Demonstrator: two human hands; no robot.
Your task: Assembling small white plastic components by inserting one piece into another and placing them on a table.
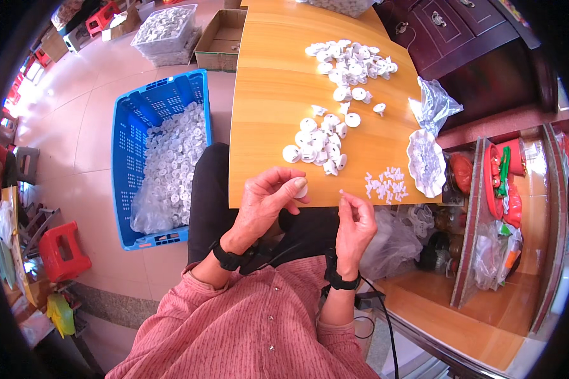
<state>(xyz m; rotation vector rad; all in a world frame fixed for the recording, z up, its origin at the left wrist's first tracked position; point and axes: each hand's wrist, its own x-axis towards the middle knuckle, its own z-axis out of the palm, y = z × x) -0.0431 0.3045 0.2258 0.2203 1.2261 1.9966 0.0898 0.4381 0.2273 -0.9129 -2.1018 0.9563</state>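
Note:
My left hand [265,201], just off the table's near edge, pinches a white round plastic piece [303,189] between thumb and fingers. To its right my right hand [355,228] is closed in a pinch on a tiny white plastic peg [341,191]. Beyond the hands, on the wooden table [269,82], lies a heap of white round plastic pieces [322,140] with stems. Farther back spreads a larger heap of the same pieces [355,62]. A small scatter of tiny white pegs [387,185] sits near the front right edge.
A scalloped white dish [425,163] stands at the table's right edge beside a clear plastic bag [437,104]. Left on the floor is a blue crate [119,158] full of white pieces. Behind it are a clear tub [164,28] and a cardboard box [216,61]. Shelves [464,221] stand right.

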